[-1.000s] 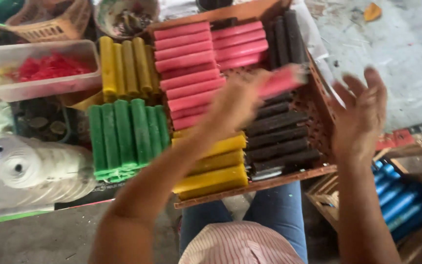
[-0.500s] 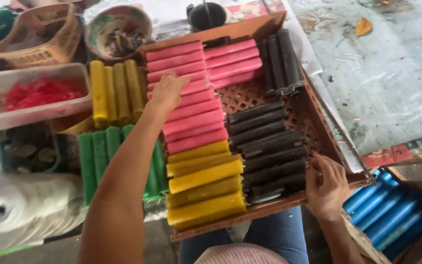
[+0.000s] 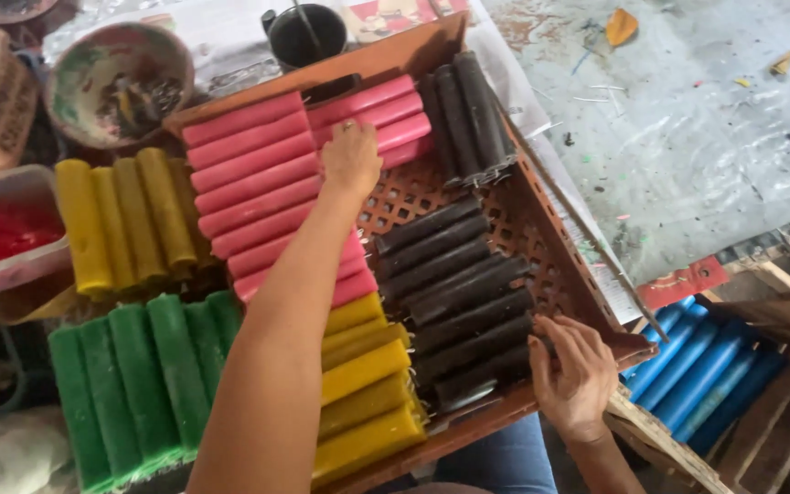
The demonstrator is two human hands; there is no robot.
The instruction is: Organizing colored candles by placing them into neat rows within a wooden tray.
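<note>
Since half a second ago the left hand (image 3: 351, 157) has reached further up the brown crate (image 3: 555, 247), from the middle of the pink sticks (image 3: 249, 174) to their top rows, while the right hand (image 3: 576, 373) has stayed at the crate's near corner. Head view: the left fingers curl down onto a pink stick; whether they grip it I cannot tell. The right fingers lie spread and open against the black sticks (image 3: 454, 288), holding nothing. Yellow sticks (image 3: 363, 402) fill the near end.

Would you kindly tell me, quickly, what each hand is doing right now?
Left hand: resting on the pink rolls, holding nothing visible.
Right hand: open, fingers touching the black rolls at the crate edge.
</note>
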